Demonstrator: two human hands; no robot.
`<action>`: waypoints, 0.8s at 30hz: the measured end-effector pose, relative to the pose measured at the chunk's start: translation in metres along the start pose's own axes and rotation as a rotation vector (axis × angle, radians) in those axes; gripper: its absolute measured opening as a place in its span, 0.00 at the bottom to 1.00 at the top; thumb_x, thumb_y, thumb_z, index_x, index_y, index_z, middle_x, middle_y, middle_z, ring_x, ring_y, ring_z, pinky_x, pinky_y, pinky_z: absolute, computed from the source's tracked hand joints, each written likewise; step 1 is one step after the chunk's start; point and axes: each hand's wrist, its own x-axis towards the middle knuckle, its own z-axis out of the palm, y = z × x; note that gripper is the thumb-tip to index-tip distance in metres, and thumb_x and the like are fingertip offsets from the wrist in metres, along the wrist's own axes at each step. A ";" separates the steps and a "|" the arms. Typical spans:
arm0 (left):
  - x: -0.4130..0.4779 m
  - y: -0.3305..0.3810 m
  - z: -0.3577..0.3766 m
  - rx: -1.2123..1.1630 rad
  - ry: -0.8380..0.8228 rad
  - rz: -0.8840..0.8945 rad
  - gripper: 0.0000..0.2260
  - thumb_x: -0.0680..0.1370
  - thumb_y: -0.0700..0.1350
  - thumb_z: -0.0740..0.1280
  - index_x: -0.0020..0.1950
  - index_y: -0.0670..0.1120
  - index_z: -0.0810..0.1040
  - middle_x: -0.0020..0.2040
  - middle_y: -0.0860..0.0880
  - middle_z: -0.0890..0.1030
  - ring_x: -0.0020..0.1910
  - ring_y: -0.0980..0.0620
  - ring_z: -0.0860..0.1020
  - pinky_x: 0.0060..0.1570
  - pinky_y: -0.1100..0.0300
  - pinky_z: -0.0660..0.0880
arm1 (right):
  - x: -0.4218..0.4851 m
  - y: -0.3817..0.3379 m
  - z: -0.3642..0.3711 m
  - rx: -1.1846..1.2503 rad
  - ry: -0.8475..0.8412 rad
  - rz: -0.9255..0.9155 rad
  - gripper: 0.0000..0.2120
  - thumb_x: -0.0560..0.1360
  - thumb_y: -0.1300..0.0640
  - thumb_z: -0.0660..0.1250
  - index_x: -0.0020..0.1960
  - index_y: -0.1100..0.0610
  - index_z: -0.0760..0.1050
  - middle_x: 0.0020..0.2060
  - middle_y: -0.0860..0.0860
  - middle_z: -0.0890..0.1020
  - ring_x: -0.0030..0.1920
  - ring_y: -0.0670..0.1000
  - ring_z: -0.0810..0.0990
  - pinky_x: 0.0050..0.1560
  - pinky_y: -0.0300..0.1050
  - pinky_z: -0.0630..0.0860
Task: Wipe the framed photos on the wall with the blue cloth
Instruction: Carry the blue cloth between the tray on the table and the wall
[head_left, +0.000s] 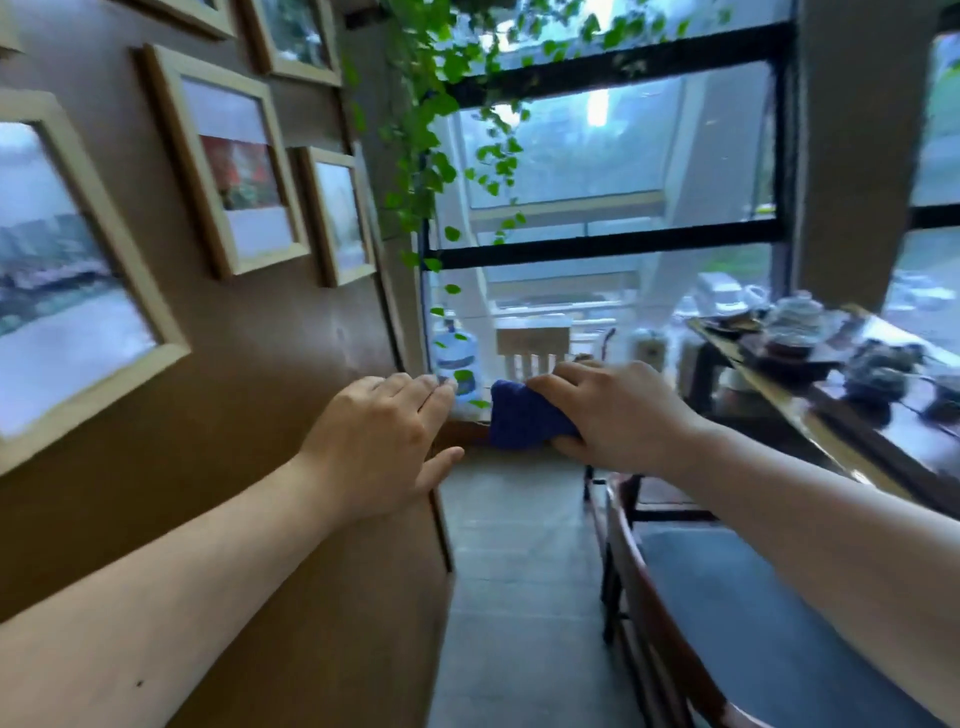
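Two bare forearms reach forward from the bottom edge. Right hand (618, 410) is clamped on the blue cloth (524, 418): fingers curl over its top, thumb under, and the bunched cloth sticks out to the left of the knuckles. Cloth is in the air, clear of the wall and touching no frame. Left hand (384, 441) holds nothing; fingers straight and loosely spread, thumb out, palm lying on or just off the outer edge of the brown wall (249, 415) — contact cannot be told. Left fingertips are near the cloth but apart from it.

Framed photos hang on that wall, up and left of both hands, well apart from the cloth: a large frame (67, 270) at far left, a middle frame (228, 161) with a red picture, a smaller frame (337, 213) nearest the wall edge, and more cut off at the top. All have pale wood borders.

A trailing green vine (431, 114) hangs in front of the black-barred window (602, 244). At right, a counter (841, 431) carries blurred teaware (795, 322). A chair with a blue seat (753, 623) stands below the right forearm.
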 end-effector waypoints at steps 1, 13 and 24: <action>0.004 0.007 0.006 -0.023 0.007 0.031 0.30 0.75 0.62 0.57 0.66 0.40 0.74 0.57 0.41 0.82 0.51 0.43 0.81 0.46 0.49 0.79 | -0.013 0.000 0.001 -0.009 -0.030 0.034 0.22 0.68 0.43 0.63 0.59 0.52 0.72 0.44 0.49 0.80 0.40 0.56 0.81 0.28 0.44 0.67; 0.045 0.185 0.024 -0.390 0.133 0.488 0.30 0.74 0.62 0.57 0.65 0.41 0.76 0.56 0.44 0.83 0.49 0.44 0.82 0.40 0.52 0.80 | -0.241 -0.011 -0.023 -0.023 -0.327 0.646 0.23 0.64 0.47 0.64 0.57 0.52 0.74 0.45 0.49 0.81 0.43 0.55 0.82 0.31 0.47 0.76; 0.075 0.424 -0.024 -0.513 0.140 0.800 0.34 0.72 0.63 0.57 0.68 0.40 0.73 0.59 0.45 0.81 0.54 0.44 0.80 0.52 0.53 0.78 | -0.493 0.029 -0.060 -0.078 -0.399 1.106 0.24 0.64 0.43 0.59 0.58 0.49 0.74 0.46 0.48 0.81 0.44 0.55 0.82 0.36 0.50 0.79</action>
